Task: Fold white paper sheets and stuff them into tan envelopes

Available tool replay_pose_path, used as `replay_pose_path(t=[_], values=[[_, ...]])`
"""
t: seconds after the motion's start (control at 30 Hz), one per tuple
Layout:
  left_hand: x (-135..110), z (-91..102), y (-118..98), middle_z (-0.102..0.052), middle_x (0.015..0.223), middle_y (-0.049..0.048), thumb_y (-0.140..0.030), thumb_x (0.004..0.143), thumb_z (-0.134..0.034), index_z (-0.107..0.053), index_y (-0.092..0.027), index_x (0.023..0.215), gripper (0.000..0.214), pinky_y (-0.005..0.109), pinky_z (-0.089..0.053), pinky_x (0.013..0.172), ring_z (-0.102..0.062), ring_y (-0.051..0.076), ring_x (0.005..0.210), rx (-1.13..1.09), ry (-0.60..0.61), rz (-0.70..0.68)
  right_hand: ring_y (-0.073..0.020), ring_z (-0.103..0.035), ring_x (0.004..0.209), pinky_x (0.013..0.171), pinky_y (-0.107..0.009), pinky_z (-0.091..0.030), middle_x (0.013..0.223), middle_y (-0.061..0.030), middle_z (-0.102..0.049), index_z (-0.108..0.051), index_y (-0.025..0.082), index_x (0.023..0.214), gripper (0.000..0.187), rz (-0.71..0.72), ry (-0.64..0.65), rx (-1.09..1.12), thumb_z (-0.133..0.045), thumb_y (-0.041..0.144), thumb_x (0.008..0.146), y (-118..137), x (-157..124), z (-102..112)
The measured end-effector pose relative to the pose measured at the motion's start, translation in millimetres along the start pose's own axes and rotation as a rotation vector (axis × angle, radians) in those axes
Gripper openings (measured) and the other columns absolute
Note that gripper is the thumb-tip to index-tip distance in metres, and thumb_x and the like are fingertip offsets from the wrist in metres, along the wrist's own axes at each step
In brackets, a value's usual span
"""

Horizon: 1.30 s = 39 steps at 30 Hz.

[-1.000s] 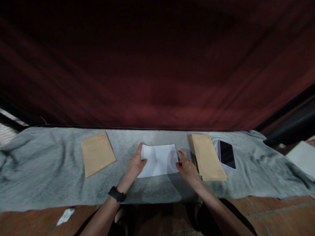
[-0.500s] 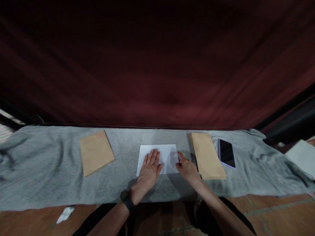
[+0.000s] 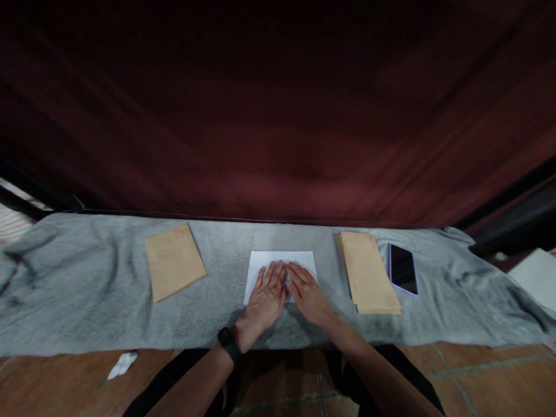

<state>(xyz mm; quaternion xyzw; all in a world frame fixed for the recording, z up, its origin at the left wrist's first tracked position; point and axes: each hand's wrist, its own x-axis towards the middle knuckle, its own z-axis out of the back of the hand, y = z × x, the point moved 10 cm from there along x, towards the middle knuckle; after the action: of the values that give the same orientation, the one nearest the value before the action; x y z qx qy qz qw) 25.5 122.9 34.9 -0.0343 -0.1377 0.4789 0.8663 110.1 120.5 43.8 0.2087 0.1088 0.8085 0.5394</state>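
Observation:
A white sheet of paper (image 3: 273, 256) lies on the grey cloth in front of me, partly covered by both hands. My left hand (image 3: 266, 296) rests flat on its left half, fingers stretched out. Beside it, my right hand (image 3: 307, 294) lies flat on the right half, its fingertips close to those of the left. Neither hand is wrapped round anything. To the right lies a stack of brown envelopes (image 3: 369, 272), a little skewed. Off to the left is another brown envelope (image 3: 174, 262), set at an angle.
A phone (image 3: 402, 269) with a purple edge lies right of the envelope stack. The grey cloth (image 3: 230, 249) runs up to a dark red curtain (image 3: 278, 145). A white scrap (image 3: 122, 365) is on the tiled floor, and a pale flat thing (image 3: 536, 278) is at far right.
My right hand has moved left from the paper's right edge and now lies flat on the paper beside my left hand. The left hand has stayed on the paper.

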Motion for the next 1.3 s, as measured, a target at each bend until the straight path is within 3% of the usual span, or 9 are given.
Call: replay_pose_path(t=[0.17,0.37,0.57,0.7,0.97,1.3], values=[[-0.9,-3.5,2.8,-0.039,0.158,0.0136,-0.017,0.095,-0.033,-0.037,-0.007,0.151,0.056,0.047,-0.020,0.124,-0.026,0.023,0.150,0.127,-0.027,-0.009,-0.0206,-0.030,0.148,0.123,-0.044,-0.024,0.159,-0.0074,-0.037,-0.035,0.016,0.154,0.052,-0.022,0.016,-0.138,-0.026,0.034,0.107,1.4,-0.6,-16.9],[2.2,-3.3,8.6,-0.037,0.160,0.0116,-0.021,0.098,-0.031,-0.039,-0.009,0.150,0.055,0.045,-0.020,0.124,-0.026,0.022,0.150,0.103,-0.010,0.014,-0.0214,-0.026,0.150,0.123,-0.043,-0.021,0.161,-0.0064,-0.031,-0.034,0.016,0.155,0.051,-0.047,-0.004,-0.242,-0.027,0.029,0.106,-3.6,-1.6,-20.9],[7.6,-9.5,13.9,-0.037,0.160,0.0085,-0.023,0.098,-0.031,-0.038,-0.014,0.151,0.055,0.048,-0.020,0.123,-0.025,0.023,0.151,0.080,0.095,0.077,-0.0231,-0.027,0.149,0.123,-0.045,-0.020,0.162,-0.0059,-0.029,-0.036,0.015,0.154,0.052,-0.067,0.029,-0.286,-0.031,0.023,0.103,-5.4,0.5,-24.3],[8.7,-7.8,11.9,-0.034,0.161,0.0074,-0.023,0.097,-0.032,-0.037,-0.014,0.152,0.056,0.048,-0.015,0.125,-0.021,0.023,0.152,0.094,0.070,0.083,-0.0238,-0.028,0.149,0.123,-0.046,-0.019,0.162,-0.0063,-0.030,-0.037,0.016,0.153,0.052,-0.075,0.037,-0.289,-0.031,0.024,0.103,-6.0,0.9,-24.9],[19.7,-7.3,20.6,-0.034,0.161,0.0059,-0.024,0.098,-0.033,-0.038,-0.017,0.152,0.054,0.051,-0.017,0.124,-0.022,0.025,0.152,0.104,0.051,0.104,-0.0234,-0.030,0.148,0.122,-0.047,-0.022,0.160,-0.0057,-0.033,-0.036,0.017,0.154,0.053,-0.051,-0.006,-0.296,-0.031,0.023,0.102,-5.6,-0.3,-25.0],[27.5,0.3,38.4,-0.035,0.161,0.0082,-0.026,0.100,-0.030,-0.040,-0.015,0.151,0.053,0.046,-0.018,0.124,-0.025,0.023,0.151,0.127,0.034,0.197,-0.0256,-0.034,0.146,0.118,-0.046,-0.029,0.160,-0.0106,-0.033,-0.040,0.016,0.152,0.051,-0.073,-0.055,-0.320,-0.035,0.031,0.103,-13.0,-0.4,-21.2]])
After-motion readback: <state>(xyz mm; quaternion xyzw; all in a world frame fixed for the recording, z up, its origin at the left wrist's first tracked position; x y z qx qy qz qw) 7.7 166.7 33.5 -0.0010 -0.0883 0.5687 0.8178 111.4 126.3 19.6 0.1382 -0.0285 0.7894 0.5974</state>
